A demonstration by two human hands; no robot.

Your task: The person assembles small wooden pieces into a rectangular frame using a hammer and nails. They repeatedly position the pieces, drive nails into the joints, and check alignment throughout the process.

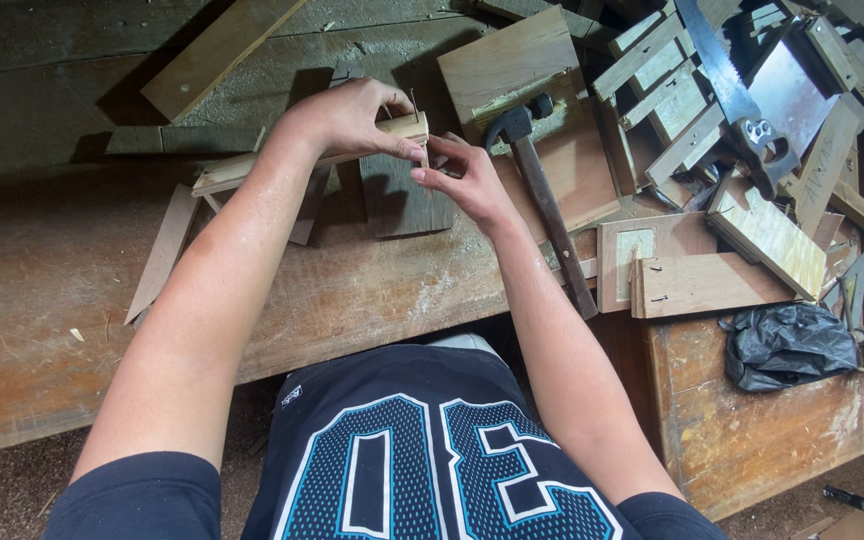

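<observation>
**Both hands close on a wooden strip at the bench**

Your left hand (347,118) wraps the pale wooden strip (252,167) near the bench's (42,300) far edge. Your right hand (462,180) pinches narrowly at the strip's end, beside a hammer (542,190).

The left hand (347,118) is wrapped over the end of a pale wooden strip (252,168) that lies across the worn bench (72,290). The right hand (462,178) pinches a thin nail (414,100) standing upright at the strip's end, fingertips touching the wood. Just right of the hands a hammer (542,195) lies on a stack of boards. Farther right, a handsaw (737,90) rests among wood offcuts, with a crumpled black bag (787,345) below.
</observation>
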